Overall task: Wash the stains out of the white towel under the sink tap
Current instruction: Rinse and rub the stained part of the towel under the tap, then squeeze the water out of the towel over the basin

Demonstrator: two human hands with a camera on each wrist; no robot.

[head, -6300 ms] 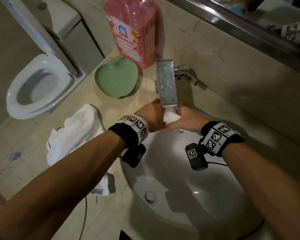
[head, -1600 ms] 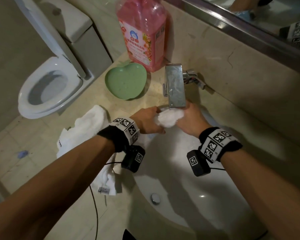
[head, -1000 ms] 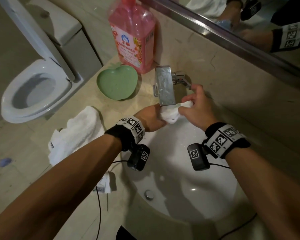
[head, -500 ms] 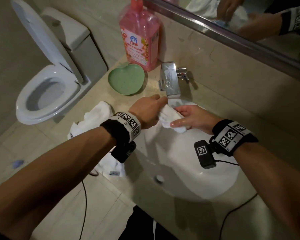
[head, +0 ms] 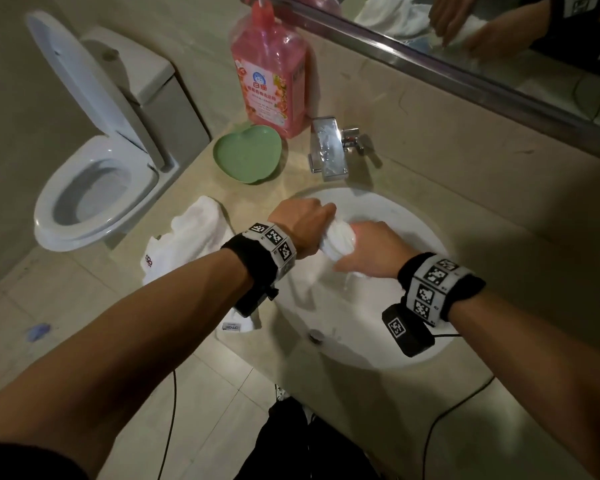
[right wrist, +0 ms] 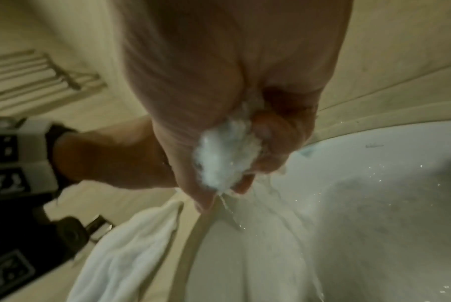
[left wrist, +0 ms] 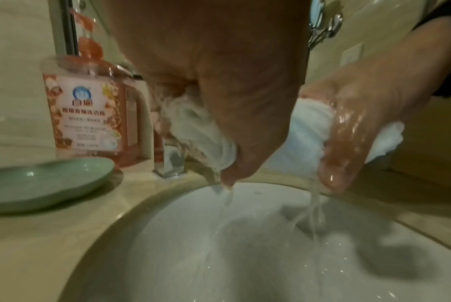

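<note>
Both hands grip a wet, bunched part of the white towel point(head: 338, 239) over the left side of the white sink basin point(head: 388, 348). My left hand point(head: 303, 225) grips one end and my right hand point(head: 368, 249) the other. In the left wrist view water streams from the squeezed towel point(left wrist: 310, 130) into the basin point(left wrist: 245, 255). The right wrist view shows the fingers curled round a wad of towel point(right wrist: 225, 157). The rest of the towel point(head: 191, 237) trails over the counter at the left. The chrome tap point(head: 328, 150) stands behind the basin, apart from the hands; no water is seen leaving it.
A pink detergent bottle point(head: 272, 74) and a green heart-shaped dish point(head: 246, 154) stand on the counter left of the tap. A toilet point(head: 94, 181) with its lid up is at the far left. The mirror point(head: 499, 36) runs along the back wall. The drain point(head: 316, 336) is at the basin's near side.
The hands have come back from under the tap toward the basin's near left. The right hand, which reached to the tap handle a second ago, now grips the towel, and water runs out of it.
</note>
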